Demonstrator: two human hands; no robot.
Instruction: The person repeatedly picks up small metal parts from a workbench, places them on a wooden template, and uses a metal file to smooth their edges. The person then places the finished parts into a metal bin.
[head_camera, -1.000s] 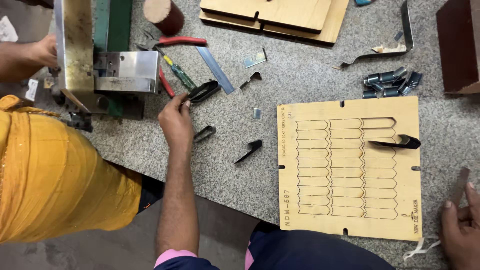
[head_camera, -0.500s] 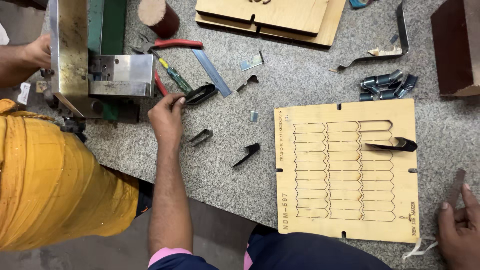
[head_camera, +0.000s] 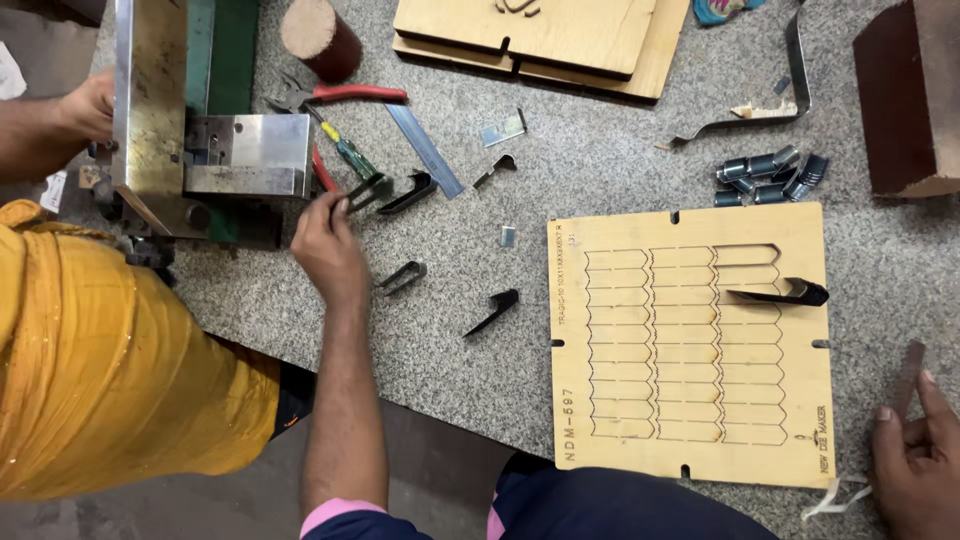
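Right hand (head_camera: 915, 455) cut off (frame's corner)

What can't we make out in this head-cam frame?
- Right hand: cut off by the right and bottom edges of the head view; the strip it holds shows only partly.
- Left hand: seen from the back, so its fingertips' grip on the bent metal piece is unclear.
- Co-worker's hand: partly hidden behind the metal machine.
- Pile of small dark metal pieces: too small to count.

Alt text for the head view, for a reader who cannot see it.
The left hand pinches a bent black metal strip beside a metal bending machine on a speckled table. The right hand rests near a slotted plywood board.
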